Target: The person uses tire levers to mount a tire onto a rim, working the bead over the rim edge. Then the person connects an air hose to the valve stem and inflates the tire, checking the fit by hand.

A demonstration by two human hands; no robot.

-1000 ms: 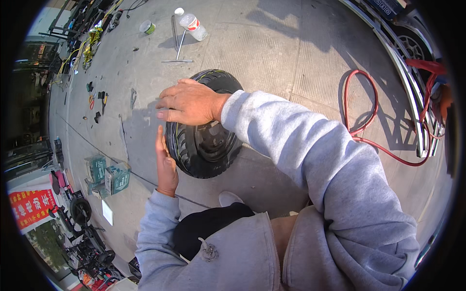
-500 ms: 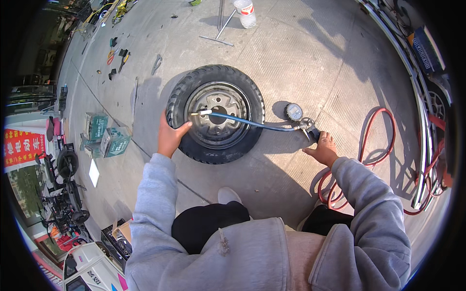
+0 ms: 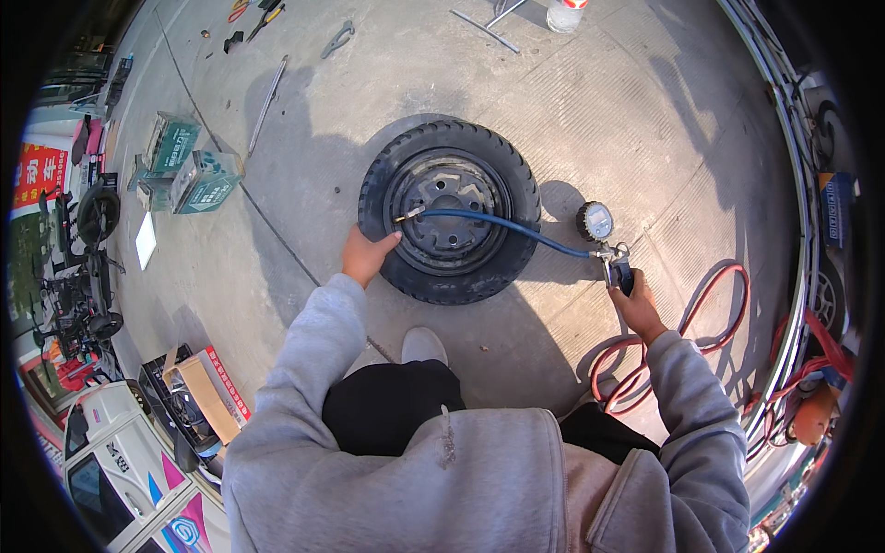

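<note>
A black wheel with a knobby tire (image 3: 398, 267) and a worn dark steel rim (image 3: 449, 255) is in front of me. My left hand (image 3: 367, 253) grips the near left side of the tire, thumb on the sidewall and fingers hidden behind the tread. My right hand (image 3: 638, 301) is wrapped around the black handle of a tire inflator (image 3: 621, 269) to the right of the wheel. A round dial gauge (image 3: 595, 221) tops the inflator. From it a blue hose (image 3: 512, 225) crosses the rim to a metal chuck (image 3: 410, 215), which meets the rim's left side near my thumb.
A coiled red air hose (image 3: 742, 304) lies right of my right hand. Green boxes (image 3: 205, 182) stand to the left, near a metal bar (image 3: 267, 105). Pliers (image 3: 338, 40) and a T-shaped wrench (image 3: 489, 31) lie farther off. A metal rail (image 3: 785, 184) borders the right.
My view has turned, so the wheel sits farther right in the picture. My right hand has closed more fully around the inflator handle. The left hand stays on the tire.
</note>
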